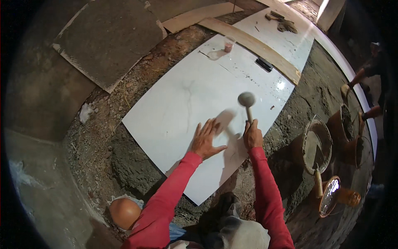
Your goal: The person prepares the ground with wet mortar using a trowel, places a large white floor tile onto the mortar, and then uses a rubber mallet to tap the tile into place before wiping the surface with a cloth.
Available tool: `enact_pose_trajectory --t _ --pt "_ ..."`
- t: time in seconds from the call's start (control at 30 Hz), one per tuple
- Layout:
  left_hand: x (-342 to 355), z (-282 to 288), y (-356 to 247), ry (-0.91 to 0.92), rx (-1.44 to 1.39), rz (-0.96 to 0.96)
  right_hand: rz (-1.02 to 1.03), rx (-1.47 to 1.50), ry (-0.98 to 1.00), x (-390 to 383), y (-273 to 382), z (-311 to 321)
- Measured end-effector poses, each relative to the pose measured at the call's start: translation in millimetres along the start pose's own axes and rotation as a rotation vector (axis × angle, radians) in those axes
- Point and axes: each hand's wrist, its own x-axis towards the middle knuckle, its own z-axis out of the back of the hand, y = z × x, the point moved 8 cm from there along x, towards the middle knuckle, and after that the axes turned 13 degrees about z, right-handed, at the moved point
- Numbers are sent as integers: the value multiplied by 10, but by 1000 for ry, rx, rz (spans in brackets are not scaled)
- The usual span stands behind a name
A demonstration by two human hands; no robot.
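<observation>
My left hand [205, 139] lies with spread fingers on or just over a large white veined tile [166, 108] set on rough grey mortar [132, 166]. My right hand [252, 135] grips the handle of a mallet [246, 100] with a round grey head, raised over the tile's right part. At the tile's far end are a clear cup with pink contents [228, 46], a thin small tool [204, 55] and a black block-like object [264, 64]. A wooden plank [253, 43] lies across that end.
A second white tile [265, 35] bears dark gloves and tools [285, 25]. Buckets [306, 147] and an orange pail of liquid [331, 195] stand on the right, near a co-worker [375, 79]. A dusty board [107, 45] lies back left; an orange round object [124, 211] sits lower left.
</observation>
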Motion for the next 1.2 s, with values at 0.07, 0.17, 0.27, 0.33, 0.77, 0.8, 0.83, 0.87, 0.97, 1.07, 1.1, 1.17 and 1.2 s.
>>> enact_pose_trajectory --t 0.07,0.17,0.27,0.33,0.77,0.8,0.83,0.87,0.97,1.07,1.1,1.17,1.2 --pt "-166 173 346 -142 -40 166 -12 -32 75 92 65 -5" --pt "-967 557 1144 -433 210 697 31 107 -83 202 423 242" --pt "-1501 567 1385 -415 182 906 13 44 -100 107 344 8" --pt "-1539 608 1353 -439 143 911 33 15 -54 156 352 -59" --pt "-1544 721 1374 -487 -6 904 29 74 -115 -324 456 285" --pt "-1505 675 1365 -470 -14 884 8 -4 -19 -367 291 211" --pt "-1498 647 1367 -471 -15 889 -14 -77 81 -403 185 155" --pt "-1505 622 1366 -473 -15 897 -28 -98 134 -429 91 117" --pt "-1582 685 1409 -472 2 896 -11 61 -79 -523 311 480" --pt "-1557 582 1439 -490 -35 883 -49 -23 -55 -629 -94 340" --pt "-1538 585 1372 -488 -40 876 -55 -131 60 -666 -232 251" --pt "-1552 634 1350 -442 12 964 -49 -75 1 -575 -118 353" --pt "-1489 700 1382 -458 21 957 -44 -21 -49 -520 41 466"
